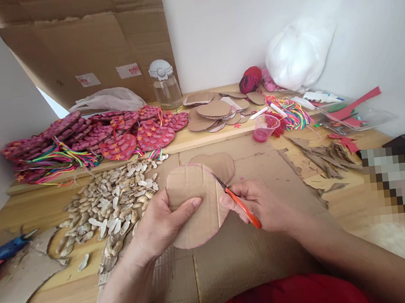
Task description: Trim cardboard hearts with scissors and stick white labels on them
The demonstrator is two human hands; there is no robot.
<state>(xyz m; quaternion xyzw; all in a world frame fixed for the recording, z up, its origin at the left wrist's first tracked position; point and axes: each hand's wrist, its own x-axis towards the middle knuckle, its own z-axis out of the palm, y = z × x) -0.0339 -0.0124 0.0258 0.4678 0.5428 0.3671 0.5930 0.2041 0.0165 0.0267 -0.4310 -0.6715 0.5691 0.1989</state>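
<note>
My left hand (168, 221) grips a rounded piece of cardboard (193, 186) by its left side, thumb flat on top. A purple line runs along part of the piece's edge. In my right hand (261, 205) is a pair of scissors (243, 206) with orange handles, its dark blades at the upper right edge of the cardboard. Behind the held piece another rounded cardboard shape (220, 163) shows in part, also outlined in purple. Whether the two are joined I cannot tell.
Peanut shells (116, 196) lie to the left, near a blue glue gun (8, 251). Along the back stand decorated red pieces (155, 134), a water bottle (166, 85), stacked cardboard cutouts (214, 110) and a plastic cup (265, 126). Cardboard scraps (320, 156) lie to the right.
</note>
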